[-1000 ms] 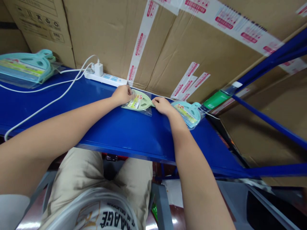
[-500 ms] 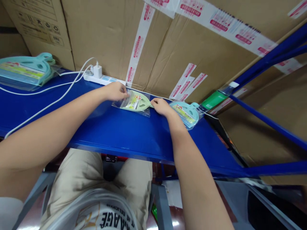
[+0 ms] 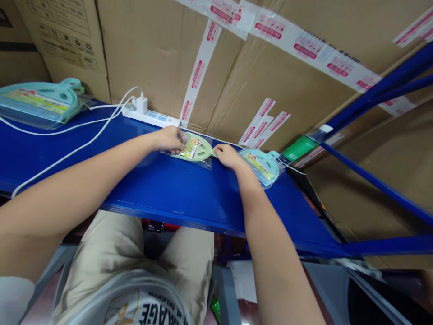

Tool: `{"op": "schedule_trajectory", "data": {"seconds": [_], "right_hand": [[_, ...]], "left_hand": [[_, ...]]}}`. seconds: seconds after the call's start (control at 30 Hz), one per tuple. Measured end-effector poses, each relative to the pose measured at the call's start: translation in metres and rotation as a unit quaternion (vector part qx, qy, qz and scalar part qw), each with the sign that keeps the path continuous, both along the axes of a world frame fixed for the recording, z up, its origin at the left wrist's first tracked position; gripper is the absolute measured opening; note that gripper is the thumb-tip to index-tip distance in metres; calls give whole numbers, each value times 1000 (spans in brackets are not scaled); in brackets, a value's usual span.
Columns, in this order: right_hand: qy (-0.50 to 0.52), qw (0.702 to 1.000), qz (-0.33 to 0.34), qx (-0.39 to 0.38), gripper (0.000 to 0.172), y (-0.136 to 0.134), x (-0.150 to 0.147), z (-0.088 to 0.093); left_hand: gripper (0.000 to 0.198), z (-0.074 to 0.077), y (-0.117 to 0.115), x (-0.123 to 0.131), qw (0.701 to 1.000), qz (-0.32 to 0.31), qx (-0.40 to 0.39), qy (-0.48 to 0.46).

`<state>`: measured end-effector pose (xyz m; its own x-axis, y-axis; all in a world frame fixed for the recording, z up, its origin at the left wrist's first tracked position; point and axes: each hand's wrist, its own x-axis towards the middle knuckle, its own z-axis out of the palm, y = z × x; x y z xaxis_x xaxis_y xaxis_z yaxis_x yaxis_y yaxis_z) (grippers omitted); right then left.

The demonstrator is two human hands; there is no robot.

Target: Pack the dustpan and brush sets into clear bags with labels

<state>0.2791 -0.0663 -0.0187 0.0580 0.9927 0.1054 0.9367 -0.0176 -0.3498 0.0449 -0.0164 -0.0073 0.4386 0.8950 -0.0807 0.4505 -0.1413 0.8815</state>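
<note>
From the head camera, your left hand (image 3: 169,137) rests fingers-down on the left end of the green packet (image 3: 194,149), and your right hand (image 3: 228,155) pinches its right end; both grips are closed on it. The packet lies flat on the blue counter (image 3: 162,189), just beside a teal packet (image 3: 262,164). Behind it, a power strip (image 3: 150,118) sits against taped cardboard boxes (image 3: 237,67).

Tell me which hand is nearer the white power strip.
Left. The left hand rests on the green packet just below the power strip; the right hand lies farther right.
</note>
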Motion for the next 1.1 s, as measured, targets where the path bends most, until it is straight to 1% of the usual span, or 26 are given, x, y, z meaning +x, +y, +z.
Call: {"op": "schedule_trajectory", "data": {"seconds": [0.1,0.2,0.33,0.43,0.63,0.83,0.9,1.0,1.1], "right_hand": [[-2,1000,-5,-3,26,0,0,0],[-1,1000,-4,-1,26,0,1,-1],[5,1000,8,4,24,2,3,-2],[6,1000,7,4,24,2,3,-3],[12,1000,3,-2,26,2,2,-3],[15,1000,6,0,27,3,5,-4],[17,1000,11,1,26,3,5,-4],[17,1000,5,0,24,3,4,-4],[20,1000,-4,-6,24,3,3,-3]], "left_hand": [[34,-3,1,2,1000,16,-8,-11],[33,-5,0,3,1000,26,-12,-9],[27,-4,0,4,999,14,-17,-31],[22,-2,-1,4,999,9,-24,-29],[19,-1,-1,4,999,10,-27,-24],[19,-3,3,2,999,-17,-27,-21],[17,-2,2,2,1000,-6,-19,-20],[15,0,0,5,999,40,5,-7],[23,0,-1,11,997,70,20,-5]]}}
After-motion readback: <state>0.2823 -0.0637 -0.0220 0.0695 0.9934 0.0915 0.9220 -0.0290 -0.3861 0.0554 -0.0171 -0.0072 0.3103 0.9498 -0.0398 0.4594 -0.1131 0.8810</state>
